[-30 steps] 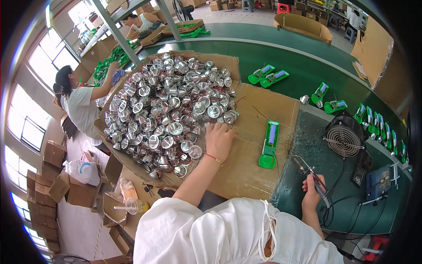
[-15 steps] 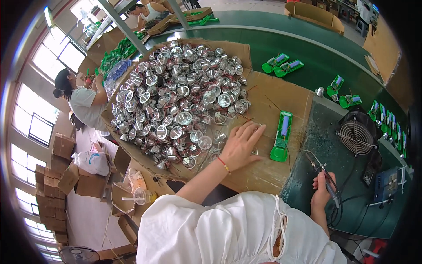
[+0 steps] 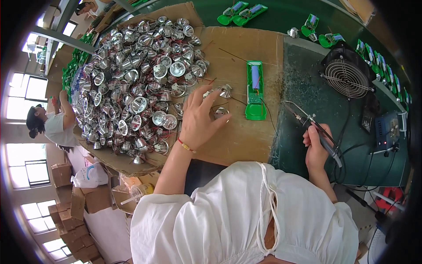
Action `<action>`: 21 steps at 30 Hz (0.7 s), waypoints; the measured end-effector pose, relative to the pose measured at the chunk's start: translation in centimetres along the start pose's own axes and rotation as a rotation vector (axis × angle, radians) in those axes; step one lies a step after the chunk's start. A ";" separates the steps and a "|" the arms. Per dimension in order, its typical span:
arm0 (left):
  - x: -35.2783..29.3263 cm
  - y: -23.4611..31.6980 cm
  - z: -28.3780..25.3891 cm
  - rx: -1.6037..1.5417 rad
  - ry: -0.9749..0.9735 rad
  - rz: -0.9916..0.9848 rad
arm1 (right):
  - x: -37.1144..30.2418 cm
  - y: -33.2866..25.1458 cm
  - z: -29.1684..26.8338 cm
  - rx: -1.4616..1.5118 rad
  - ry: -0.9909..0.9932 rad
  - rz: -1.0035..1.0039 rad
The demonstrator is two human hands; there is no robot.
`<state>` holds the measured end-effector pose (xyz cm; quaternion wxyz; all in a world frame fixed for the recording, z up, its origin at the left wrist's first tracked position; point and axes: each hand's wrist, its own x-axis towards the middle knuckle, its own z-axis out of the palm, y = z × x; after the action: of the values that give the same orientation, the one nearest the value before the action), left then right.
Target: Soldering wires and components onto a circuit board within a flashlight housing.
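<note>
Legible text: none. White plastic bag (image 3: 91, 177), left side — carries a blue curved printed mark, no letters resolvable. Blue control box (image 3: 387, 131) on the green surface (image 3: 303, 66), right — panel detail too small to read. Cardboard boxes (image 3: 74, 225), lower left: too blurred.

The left hand (image 3: 198, 121) partly covers a silver reflector (image 3: 221, 111); contact cannot be determined. The upper edge cuts off a co-worker (image 3: 91, 8). Lower layers of the reflector pile (image 3: 132, 77) are concealed.
</note>
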<state>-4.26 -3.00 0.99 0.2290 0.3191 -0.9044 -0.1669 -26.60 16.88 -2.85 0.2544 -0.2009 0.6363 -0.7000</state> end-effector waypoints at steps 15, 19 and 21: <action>3.7 0.0 2.6 -0.112 0.018 -0.101 | -0.4 -1.1 0.8 -0.019 -0.128 0.007; 2.9 1.5 2.6 0.370 0.081 0.194 | 0.0 -1.2 1.3 -0.014 -0.159 0.003; 2.7 0.0 3.2 0.331 0.043 0.119 | 0.1 -1.1 1.5 -0.020 -0.163 0.018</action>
<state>-7.76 -4.25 -0.87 0.2021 0.3020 -0.9316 0.0048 -25.85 15.68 -1.56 0.3095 -0.2539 0.6225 -0.6725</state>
